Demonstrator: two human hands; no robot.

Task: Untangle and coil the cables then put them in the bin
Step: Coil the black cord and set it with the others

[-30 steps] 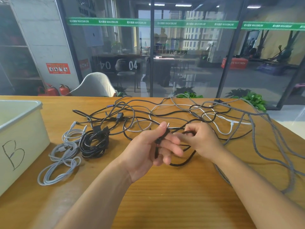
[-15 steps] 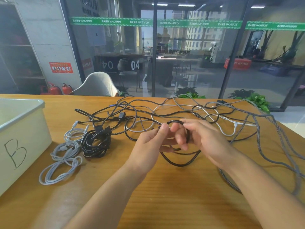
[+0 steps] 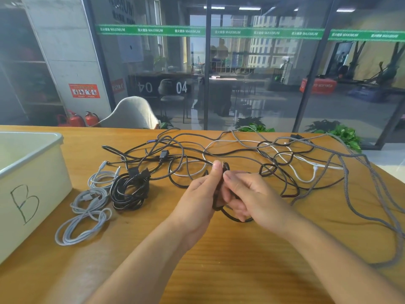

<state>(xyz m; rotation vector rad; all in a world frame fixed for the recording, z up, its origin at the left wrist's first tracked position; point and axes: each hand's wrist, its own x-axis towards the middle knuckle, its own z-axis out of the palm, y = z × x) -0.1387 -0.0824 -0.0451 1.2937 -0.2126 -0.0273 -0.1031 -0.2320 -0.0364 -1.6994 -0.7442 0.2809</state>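
Head camera showed the left hand (image 3: 198, 195) and right hand (image 3: 252, 197) together pinching a small black cable loop (image 3: 225, 212) above the wooden table (image 3: 219, 270). Tangled cables (image 3: 274, 159) lay behind; the bin (image 3: 32, 172) sat far left.

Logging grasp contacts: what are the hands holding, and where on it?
A black cable: the left hand pinches the top of its small coil; the right hand grips the loops beside it.

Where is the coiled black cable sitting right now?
In the head view, the coiled black cable lies on the table, left of the hands, beside the grey cable coils near the bin.
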